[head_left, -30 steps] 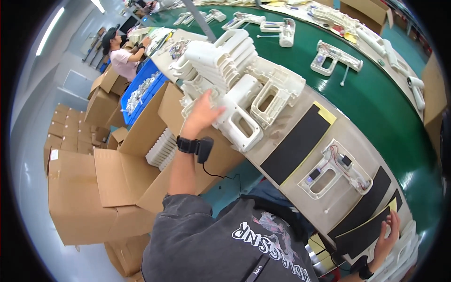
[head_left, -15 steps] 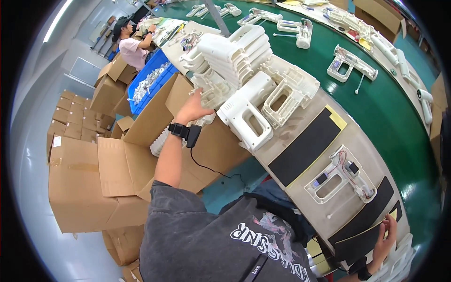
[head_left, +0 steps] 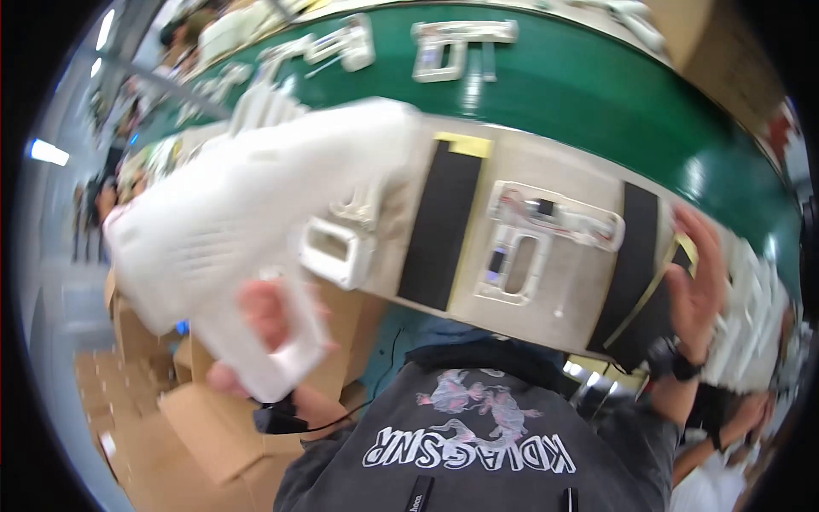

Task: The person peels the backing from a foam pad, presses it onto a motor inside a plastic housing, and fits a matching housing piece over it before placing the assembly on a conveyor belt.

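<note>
A large white plastic handheld-device housing point(head_left: 256, 188), smeared by motion, hangs at the left, close to the camera. My left hand point(head_left: 266, 311) is closed round its looped handle, fingers showing through the opening. On the grey worktop, right of centre, lies an opened white housing half point(head_left: 601, 226) with wires and small black parts inside. My right hand point(head_left: 701, 277) is beside it, fingers apart, over the yellow-edged black strip point(head_left: 648, 311) at the worktop's right. Whether it touches the strip I cannot tell.
A green conveyor belt point(head_left: 563, 94) carries several white housing halves beyond the worktop. Another black mat point(head_left: 444, 226) lies left of the opened half. White parts point(head_left: 755, 328) are stacked far right, near another person's arm point(head_left: 740, 422). Cardboard boxes point(head_left: 205, 435) stand lower left.
My left hand has taken a white housing from the stack area and lifted it toward the camera. The view has swung to the right. My right hand stays near the black strip.
</note>
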A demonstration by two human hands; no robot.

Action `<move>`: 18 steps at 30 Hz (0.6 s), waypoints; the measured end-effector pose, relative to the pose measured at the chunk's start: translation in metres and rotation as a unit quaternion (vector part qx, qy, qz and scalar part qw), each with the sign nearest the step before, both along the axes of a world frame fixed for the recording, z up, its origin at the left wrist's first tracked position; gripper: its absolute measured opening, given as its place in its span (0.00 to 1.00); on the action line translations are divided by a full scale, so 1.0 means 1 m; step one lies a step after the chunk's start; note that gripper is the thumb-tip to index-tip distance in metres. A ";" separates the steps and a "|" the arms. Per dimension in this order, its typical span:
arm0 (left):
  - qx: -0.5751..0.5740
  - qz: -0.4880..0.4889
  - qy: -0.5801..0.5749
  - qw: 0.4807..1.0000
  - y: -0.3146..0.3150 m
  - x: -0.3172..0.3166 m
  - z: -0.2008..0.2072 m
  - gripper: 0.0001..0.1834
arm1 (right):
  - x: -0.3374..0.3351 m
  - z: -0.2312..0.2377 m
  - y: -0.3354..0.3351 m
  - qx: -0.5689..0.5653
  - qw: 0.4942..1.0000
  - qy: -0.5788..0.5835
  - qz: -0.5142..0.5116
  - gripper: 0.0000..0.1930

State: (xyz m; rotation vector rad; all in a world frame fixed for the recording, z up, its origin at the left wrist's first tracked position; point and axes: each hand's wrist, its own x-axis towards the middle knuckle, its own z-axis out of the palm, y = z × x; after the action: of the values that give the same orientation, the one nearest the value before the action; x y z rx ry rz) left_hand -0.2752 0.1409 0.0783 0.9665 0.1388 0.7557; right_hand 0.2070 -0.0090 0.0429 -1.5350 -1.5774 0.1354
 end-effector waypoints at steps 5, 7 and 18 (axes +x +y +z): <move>-0.225 -0.113 0.093 0.963 -0.009 0.136 -0.067 0.38 | -0.036 0.005 0.032 -0.072 0.987 -0.139 0.033 0.40; -0.222 -0.168 0.054 0.959 -0.012 0.153 -0.081 0.36 | -0.028 -0.012 0.028 -0.134 0.986 -0.074 0.070 0.42; 0.211 0.065 0.430 0.875 0.052 0.201 -0.096 0.36 | 0.012 -0.067 0.022 -0.150 0.989 -0.006 0.011 0.36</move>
State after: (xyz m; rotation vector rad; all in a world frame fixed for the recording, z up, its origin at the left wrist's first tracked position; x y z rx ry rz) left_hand -0.0741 0.1930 -0.0181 1.6852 0.8508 0.4288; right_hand 0.2185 0.0134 -0.0237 -1.7496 -1.6382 0.3914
